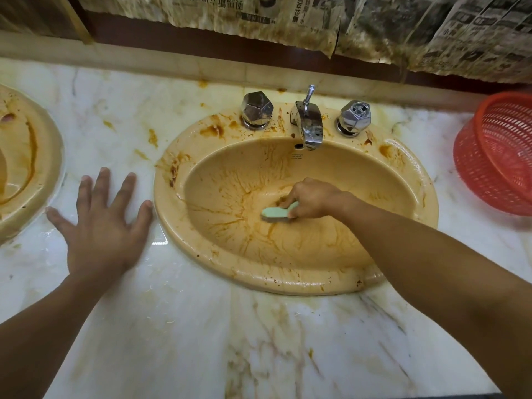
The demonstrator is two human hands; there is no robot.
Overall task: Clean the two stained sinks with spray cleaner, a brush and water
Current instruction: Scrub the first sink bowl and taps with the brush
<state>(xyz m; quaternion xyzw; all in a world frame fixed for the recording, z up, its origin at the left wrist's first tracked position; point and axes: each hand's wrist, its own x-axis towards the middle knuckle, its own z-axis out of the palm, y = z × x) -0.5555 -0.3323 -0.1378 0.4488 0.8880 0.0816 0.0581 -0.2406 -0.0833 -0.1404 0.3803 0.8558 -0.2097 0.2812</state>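
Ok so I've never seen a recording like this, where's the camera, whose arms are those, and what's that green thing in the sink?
There is no machine here. A person wears one camera on the head, so the single picture looks down along their own arms. The left hand lies flat, fingers spread, on the marble counter between two sinks. The right hand grips a pale green brush down in the bowl of the brown-stained sink. Behind the bowl stand a chrome tap and two knobs. A red basket sits at the right, a second stained sink shows at the left edge, and stained newspaper hangs behind.
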